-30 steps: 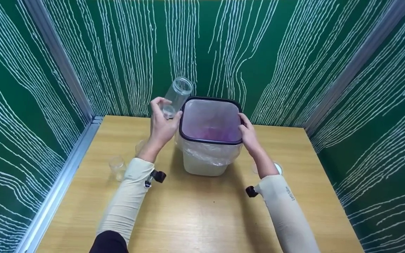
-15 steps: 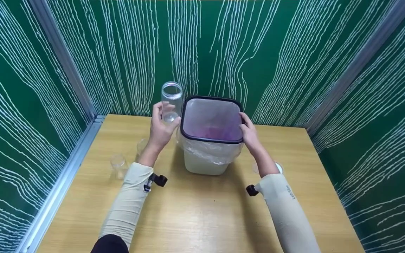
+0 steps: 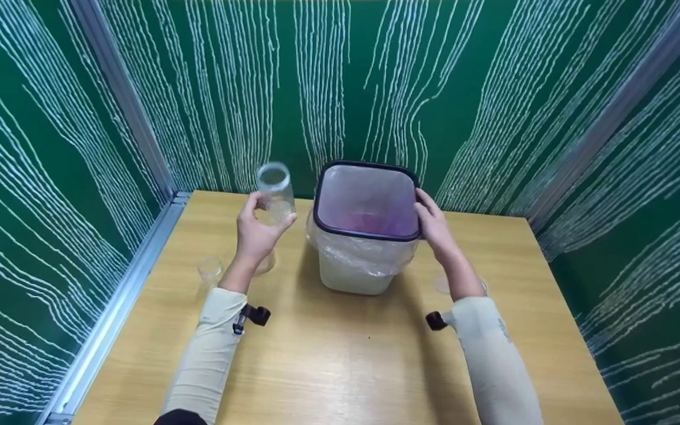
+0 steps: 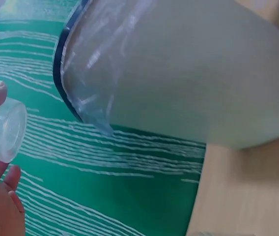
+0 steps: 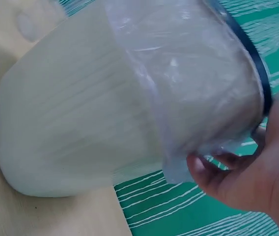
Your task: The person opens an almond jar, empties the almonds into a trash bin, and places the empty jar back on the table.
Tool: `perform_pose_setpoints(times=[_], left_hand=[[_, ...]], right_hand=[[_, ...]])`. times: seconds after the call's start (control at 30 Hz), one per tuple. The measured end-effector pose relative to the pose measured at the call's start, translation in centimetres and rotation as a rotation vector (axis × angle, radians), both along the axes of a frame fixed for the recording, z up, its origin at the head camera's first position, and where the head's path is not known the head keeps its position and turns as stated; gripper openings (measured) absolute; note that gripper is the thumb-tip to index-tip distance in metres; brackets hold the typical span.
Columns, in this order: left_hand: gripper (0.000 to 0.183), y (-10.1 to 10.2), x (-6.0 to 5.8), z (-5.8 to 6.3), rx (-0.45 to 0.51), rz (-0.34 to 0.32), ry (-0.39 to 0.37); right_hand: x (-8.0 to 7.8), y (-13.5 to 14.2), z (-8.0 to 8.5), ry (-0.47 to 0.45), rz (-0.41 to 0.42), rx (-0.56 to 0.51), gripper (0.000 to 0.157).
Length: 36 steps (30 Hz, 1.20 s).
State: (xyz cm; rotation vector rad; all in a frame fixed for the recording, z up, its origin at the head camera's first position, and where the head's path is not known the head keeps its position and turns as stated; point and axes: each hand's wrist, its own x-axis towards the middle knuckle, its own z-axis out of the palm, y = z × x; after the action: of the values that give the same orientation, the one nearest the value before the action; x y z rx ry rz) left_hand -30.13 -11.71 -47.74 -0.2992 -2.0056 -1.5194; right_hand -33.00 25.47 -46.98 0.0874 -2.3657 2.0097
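My left hand (image 3: 257,233) grips a clear, wide-mouthed plastic jar (image 3: 276,192) around its lower part, mouth up, left of the bin and above the table. In the left wrist view the jar's base (image 4: 13,130) shows between thumb and fingers. A pale trash bin (image 3: 355,280) with a black rim stands upright, a clear bag folded over its edge. Pinkish purple shows inside, low down; what it is cannot be made out. My right hand (image 3: 435,227) holds the bin's right rim, its fingers (image 5: 206,172) against the bag.
Another clear jar (image 3: 210,268) stands on the table (image 3: 328,354) at left. A further clear container (image 3: 266,262) is partly hidden by my left wrist. Behind my right wrist lies a clear round piece (image 3: 441,284). Green walls with white lines enclose the table.
The jar was tilted toward the bin, then turned upright. My left hand has moved it left and lower, away from the bin. My right hand stays at the rim.
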Motion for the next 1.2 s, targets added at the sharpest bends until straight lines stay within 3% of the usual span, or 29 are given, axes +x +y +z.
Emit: perform_pose_setpoints(times=[0.1, 0.3, 0.5, 0.87, 1.2], left_hand=[[0.059, -0.6, 0.4, -1.2, -0.015, 0.013, -0.039], [0.060, -1.9, 1.3, -3.2, -0.048, 0.126, -0.153], [0.064, -2.7, 1.5, -4.0, -0.120, 0.216, -0.144], [0.062, -3.7, 1.6, -6.5, -0.176, 0.238, -0.235], [0.059, -4.9, 2.5, -10.1, -0.206, 0.237, -0.287]], right_hand=[[1.0, 1.1, -0.4, -0.039, -0.042, -0.052, 0.055], [3.3, 2.1, -2.3, -0.093, -0.095, -0.100, 0.054], [4.8, 3.1, -4.1, -0.147, -0.120, -0.041, 0.050], [6.1, 3.8, -7.3, -0.198, -0.099, 0.009, 0.045], [7.6, 4.7, -9.9, -0.224, -0.105, 0.073, 0.038]])
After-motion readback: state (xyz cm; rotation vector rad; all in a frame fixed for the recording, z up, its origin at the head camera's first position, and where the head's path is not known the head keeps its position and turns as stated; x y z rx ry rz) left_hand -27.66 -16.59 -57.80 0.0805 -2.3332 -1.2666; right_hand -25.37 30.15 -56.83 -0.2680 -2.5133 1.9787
